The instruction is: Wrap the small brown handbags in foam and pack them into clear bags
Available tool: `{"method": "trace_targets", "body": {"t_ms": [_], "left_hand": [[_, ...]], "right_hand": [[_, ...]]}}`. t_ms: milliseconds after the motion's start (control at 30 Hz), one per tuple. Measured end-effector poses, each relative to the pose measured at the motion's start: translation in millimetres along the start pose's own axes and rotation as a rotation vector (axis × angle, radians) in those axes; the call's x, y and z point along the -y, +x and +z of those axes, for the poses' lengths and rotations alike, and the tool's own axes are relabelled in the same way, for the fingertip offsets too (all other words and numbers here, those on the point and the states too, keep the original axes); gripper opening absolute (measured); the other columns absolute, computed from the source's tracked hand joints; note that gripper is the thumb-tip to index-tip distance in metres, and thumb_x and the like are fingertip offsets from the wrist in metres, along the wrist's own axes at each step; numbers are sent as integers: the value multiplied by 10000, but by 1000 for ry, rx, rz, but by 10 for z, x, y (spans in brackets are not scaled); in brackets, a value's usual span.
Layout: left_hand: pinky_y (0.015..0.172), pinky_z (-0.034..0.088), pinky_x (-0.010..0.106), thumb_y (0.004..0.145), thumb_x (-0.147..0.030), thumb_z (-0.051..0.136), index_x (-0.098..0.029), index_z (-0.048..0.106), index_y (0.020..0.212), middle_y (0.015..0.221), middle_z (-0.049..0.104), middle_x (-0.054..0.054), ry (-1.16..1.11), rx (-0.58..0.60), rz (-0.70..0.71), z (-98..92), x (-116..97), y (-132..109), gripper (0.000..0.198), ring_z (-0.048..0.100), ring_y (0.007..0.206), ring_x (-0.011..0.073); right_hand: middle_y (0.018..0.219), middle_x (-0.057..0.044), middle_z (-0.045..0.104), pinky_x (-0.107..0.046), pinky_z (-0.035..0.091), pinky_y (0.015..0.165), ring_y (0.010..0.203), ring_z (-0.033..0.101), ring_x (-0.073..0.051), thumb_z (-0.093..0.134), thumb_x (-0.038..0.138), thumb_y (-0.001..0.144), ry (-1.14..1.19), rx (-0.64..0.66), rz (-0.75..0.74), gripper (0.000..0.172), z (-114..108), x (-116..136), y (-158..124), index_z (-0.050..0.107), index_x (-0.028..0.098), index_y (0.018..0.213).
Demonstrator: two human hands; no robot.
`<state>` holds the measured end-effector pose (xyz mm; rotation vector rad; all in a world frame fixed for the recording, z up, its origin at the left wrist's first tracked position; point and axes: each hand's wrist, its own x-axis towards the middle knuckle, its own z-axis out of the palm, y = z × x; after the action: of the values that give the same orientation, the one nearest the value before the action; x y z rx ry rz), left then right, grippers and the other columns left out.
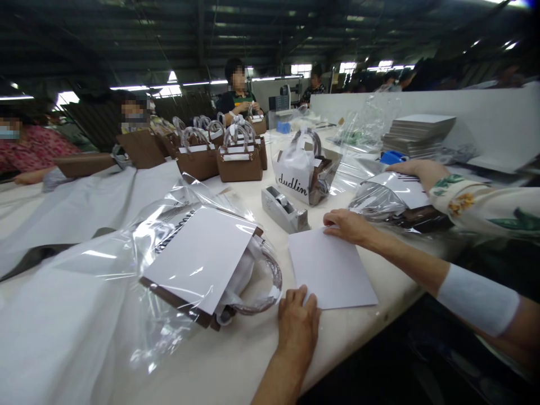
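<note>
A square white board [331,270] lies flat on the table in front of me. My left hand [298,318] is at its near left corner, fingers curled over the edge. At the far right corner, my right hand [346,226] pinches the board between thumb and fingers. Just left of it, a brown handbag with wrapped handles [270,275] lies on its side within a clear plastic bag [147,315], a second white board [202,256] covering it. Beyond my hands stands a grey tape dispenser [286,211].
At the right, a co-worker's hand [422,169] in a floral sleeve rests on another plastic-wrapped bag [379,199]. Several brown handbags [240,163] stand at the back, near a bag in white wrapping [291,180]. A stack of boards [415,135] is at the far right.
</note>
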<state>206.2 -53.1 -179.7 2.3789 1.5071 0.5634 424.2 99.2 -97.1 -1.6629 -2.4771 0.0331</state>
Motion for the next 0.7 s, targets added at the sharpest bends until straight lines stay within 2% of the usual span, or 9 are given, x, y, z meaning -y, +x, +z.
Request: {"method": "trace_targets", "body": {"t_ms": [67,167,267,367,433,500,567,600,700], "left_hand": [[807,419,414,819,-202,475,-249,550,948,1178,533,10,-18,-8,-5,5,-5,2,157,461,994,230],[807,419,420,800,-189,497,-248,561,921,1164,544,19,-63,-29,-14,10,-8,-2,149,473,986,234],[813,426,411,763,-175,542,-253,564,881,1133,558,10,-137,-74,-31,13,7,-22,143,493,977,228],[835,431,374,788,-200,518,-226,507,1029,1176,512,65,-218,-182,-105,20,22,-22,243,481,1048,214],[839,427,353,802,-239,511,-180,379,1204,1228,461,125,-400,-290,-219,22,7,15,427,453,1104,216],[818,427,327,793,-283,532,-163,325,1257,1196,491,128,-739,-322,-320,15,-33,79,522,484,1060,209],[740,439,277,790,-344,534,-159,476,1128,1001,591,73,-1037,-254,-343,-4,-82,144,390,549,891,179],[684,440,252,799,-382,513,-153,548,1003,883,610,46,-1105,-210,-331,-18,-105,167,308,558,798,161],[589,411,208,805,-472,473,-149,578,765,702,578,5,-1149,-189,-317,-65,-150,167,342,525,672,129]], "right_hand": [[826,-34,601,-256,402,716,827,541,-174,535,273,783,13,11,-65,173,-92,40,-20,633,208,910],[871,-43,598,-256,421,740,828,555,-160,462,257,835,64,-14,-166,200,-184,115,-85,655,210,857],[925,-49,598,-264,442,756,820,573,-152,410,277,871,128,-122,-234,255,-226,170,-206,655,204,875],[934,-55,605,-270,461,761,825,583,-154,398,310,882,197,-228,-229,278,-290,150,-368,652,195,891],[913,-49,614,-266,475,745,822,588,-155,417,337,874,250,-243,-218,272,-362,104,-485,651,198,876],[885,-39,623,-267,484,739,828,592,-159,444,360,864,281,-232,-223,255,-436,62,-600,649,210,859],[887,-37,625,-275,488,750,844,592,-163,456,356,862,273,-252,-229,234,-489,51,-706,646,220,871],[902,-40,624,-277,490,751,853,591,-164,455,343,865,259,-277,-236,226,-504,60,-756,644,224,898],[980,-52,614,-283,496,761,898,584,-166,441,280,876,187,-351,-285,244,-507,127,-893,615,240,1042]]}}
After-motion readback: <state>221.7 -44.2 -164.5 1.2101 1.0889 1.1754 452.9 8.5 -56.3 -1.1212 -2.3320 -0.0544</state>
